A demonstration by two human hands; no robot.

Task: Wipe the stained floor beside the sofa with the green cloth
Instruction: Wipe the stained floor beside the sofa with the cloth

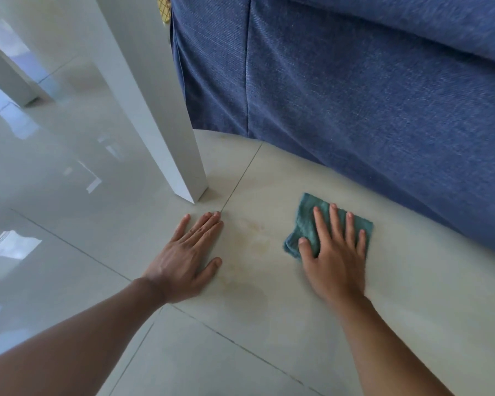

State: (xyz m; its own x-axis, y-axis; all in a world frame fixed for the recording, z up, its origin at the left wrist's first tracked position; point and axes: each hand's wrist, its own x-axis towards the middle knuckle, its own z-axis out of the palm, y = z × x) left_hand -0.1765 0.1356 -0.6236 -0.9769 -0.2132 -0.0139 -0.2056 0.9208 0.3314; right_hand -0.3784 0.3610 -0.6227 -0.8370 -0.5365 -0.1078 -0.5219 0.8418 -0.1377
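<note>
A folded green cloth [307, 221] lies flat on the pale tiled floor [269, 324] close to the blue sofa [355, 95]. My right hand [336, 260] presses down on it with straight, spread fingers and covers its near half. A faint orange-brown stain [253, 234] marks the tile between my two hands, just left of the cloth. My left hand [190, 257] rests flat on the floor at the stain's left edge, fingers straight and together, holding nothing.
A white table leg [166, 132] stands on the floor just beyond my left hand, next to the sofa's corner. Another white leg [9, 75] stands further off at the left. Glossy tile stretches away to the left.
</note>
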